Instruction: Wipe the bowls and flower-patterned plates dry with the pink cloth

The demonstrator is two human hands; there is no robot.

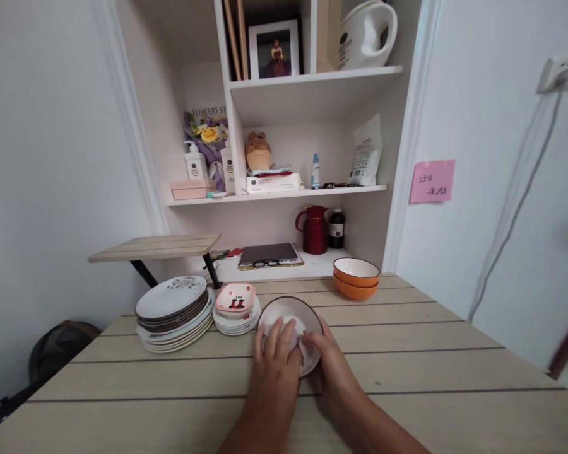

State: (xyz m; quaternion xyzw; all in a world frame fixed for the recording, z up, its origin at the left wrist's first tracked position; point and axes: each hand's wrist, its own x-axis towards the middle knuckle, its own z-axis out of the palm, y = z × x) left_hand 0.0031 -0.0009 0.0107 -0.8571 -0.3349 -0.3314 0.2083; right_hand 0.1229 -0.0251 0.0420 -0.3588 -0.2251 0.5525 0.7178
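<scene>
At left, a raised wooden stand (pixel 156 247) on black legs, with a tall stack of plates (pixel 176 315) just below, topped by a white one with a floral pattern. Next rightward, small white plates (pixel 236 326) under a pink square dish (pixel 236 297). Left of upper centre, a flat dark laptop (pixel 267 252) on the lowest shelf.

At lower centre, left hand (pixel 277 366) palm down, partly open, fingers slightly spread over the near side of a dark-rimmed white bowl (pixel 291 308) and into it; impossible to tell a grip from a light touch. Just right, right hand (pixel 332 362) curled around the bowl's right side, thumb inside, remaining fingers mostly hidden, clasping it above or on the table (pixel 416 378), unclear which. Right of centre, two nested orange bowls (pixel 356 284). Far right, a pink note (pixel 432 181) on the wall.
</scene>
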